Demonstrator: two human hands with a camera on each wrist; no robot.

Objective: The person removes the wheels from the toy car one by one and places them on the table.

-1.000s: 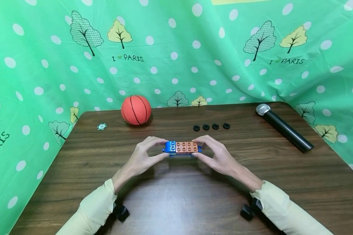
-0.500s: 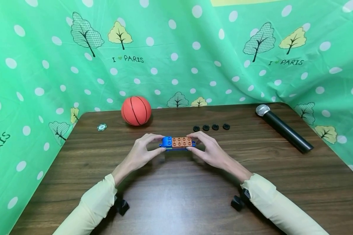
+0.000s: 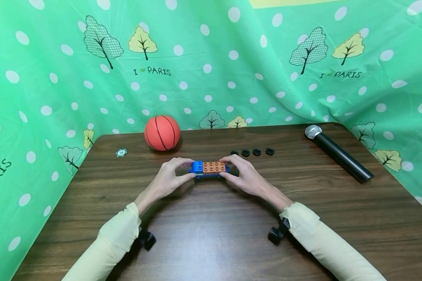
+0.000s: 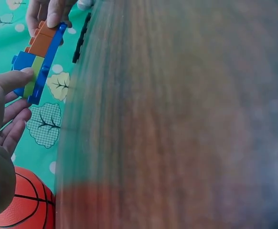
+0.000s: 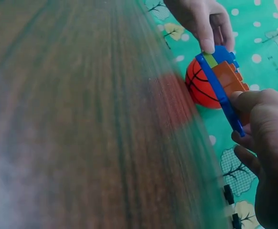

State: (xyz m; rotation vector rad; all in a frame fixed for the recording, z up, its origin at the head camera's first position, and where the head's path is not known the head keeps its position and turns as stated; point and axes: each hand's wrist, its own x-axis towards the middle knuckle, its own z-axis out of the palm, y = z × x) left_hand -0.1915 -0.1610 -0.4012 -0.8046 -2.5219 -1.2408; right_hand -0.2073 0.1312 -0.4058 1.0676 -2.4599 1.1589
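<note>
Both hands hold a toy vehicle of building blocks (image 3: 213,168) between them, up off the tabletop. Its left end has a blue brick (image 4: 24,61) over a green one (image 4: 33,76); orange bricks (image 5: 229,78) fill the rest, all on a long blue base (image 5: 220,93). My left hand (image 3: 167,177) pinches the blue and green end, thumb on the near side. At the orange end, my right hand (image 3: 247,176) pinches with thumb and fingers. Several small black wheels (image 3: 256,152) lie in a row on the table just beyond the right hand.
A red basketball (image 3: 162,133) sits at the back left, with a poker chip (image 3: 121,152) left of it. The black microphone (image 3: 339,154) lies slanted at the right. Behind the wooden table (image 3: 211,242) hangs a green dotted curtain (image 3: 211,47).
Both hands have carried the block vehicle a little away from me and slightly left. The right forearm has swung inward. The grip of both hands looks the same.
</note>
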